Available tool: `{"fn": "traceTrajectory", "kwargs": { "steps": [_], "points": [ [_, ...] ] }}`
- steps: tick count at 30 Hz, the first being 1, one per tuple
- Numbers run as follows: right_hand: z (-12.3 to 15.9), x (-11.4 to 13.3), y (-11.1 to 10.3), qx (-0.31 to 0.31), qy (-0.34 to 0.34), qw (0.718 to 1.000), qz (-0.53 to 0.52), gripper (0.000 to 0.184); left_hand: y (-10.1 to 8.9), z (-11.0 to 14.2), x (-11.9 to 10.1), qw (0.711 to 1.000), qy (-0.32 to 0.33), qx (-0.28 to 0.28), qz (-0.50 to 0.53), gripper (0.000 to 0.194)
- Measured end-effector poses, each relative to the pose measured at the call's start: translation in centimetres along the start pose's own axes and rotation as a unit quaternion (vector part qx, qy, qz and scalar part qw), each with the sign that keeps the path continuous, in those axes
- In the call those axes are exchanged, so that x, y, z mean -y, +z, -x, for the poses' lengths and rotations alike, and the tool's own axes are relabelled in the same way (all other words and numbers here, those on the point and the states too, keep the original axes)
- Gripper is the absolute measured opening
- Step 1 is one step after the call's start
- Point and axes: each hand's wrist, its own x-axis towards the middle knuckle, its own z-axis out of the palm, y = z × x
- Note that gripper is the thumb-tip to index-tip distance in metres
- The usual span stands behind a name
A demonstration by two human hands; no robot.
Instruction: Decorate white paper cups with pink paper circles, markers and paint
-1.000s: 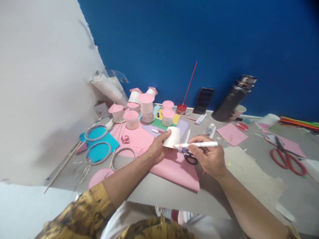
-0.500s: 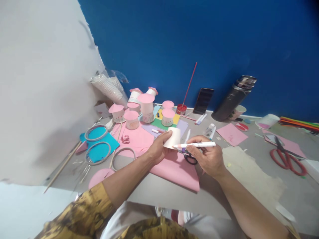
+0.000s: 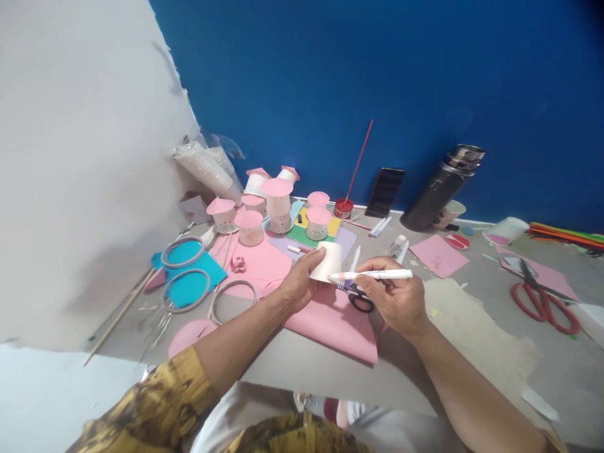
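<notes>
A white paper cup (image 3: 330, 261), upside down, is gripped by my left hand (image 3: 302, 282), with the thumb on its side. My right hand (image 3: 396, 296) is closed around a white marker (image 3: 384, 274) held almost level. The marker's pale pinkish tip end points left and reaches the cup's lower edge; whether it touches cannot be made out. Below the cup lie dark-handled scissors (image 3: 361, 301) and a large folded pink paper sheet (image 3: 335, 327). Several cups with pink paper tops, such as one pink-topped cup (image 3: 250, 229), stand beyond my left hand.
Grey hoops (image 3: 185, 290) and blue paper (image 3: 217, 270) lie at the left, near a stack of paper cups (image 3: 207, 167). A dark flask (image 3: 438, 189) and a phone (image 3: 385, 192) lean against the blue wall. Red-handled scissors (image 3: 545, 305) rest at the right.
The marker in my right hand shifts slightly left, then back right, along the cup's lower edge. My left hand keeps the cup almost still.
</notes>
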Motion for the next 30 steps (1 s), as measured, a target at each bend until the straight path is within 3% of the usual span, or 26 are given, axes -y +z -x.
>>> {"fn": "traceTrajectory", "kwargs": {
  "steps": [5, 14, 25, 30],
  "points": [
    [-0.01, 0.08, 0.09, 0.010, -0.018, 1.000, 0.021, 0.014, -0.12, 0.03, 0.10, 1.000, 0.007, 0.011, -0.014, 0.024],
    [0.10, -0.56, 0.30, -0.049, 0.017, 0.999, 0.017, 0.016, -0.47, -0.20, 0.42, 0.999, 0.025, 0.030, -0.024, 0.029],
    [-0.03, 0.22, 0.02, 0.010, -0.027, 0.999, 0.035, 0.015, -0.48, -0.12, 0.48, 0.998, 0.036, 0.028, -0.041, 0.035],
    [-0.06, 0.21, 0.03, -0.008, -0.017, 0.999, 0.031, 0.012, -0.32, -0.02, 0.33, 0.998, 0.029, 0.030, -0.040, 0.037]
  ]
}}
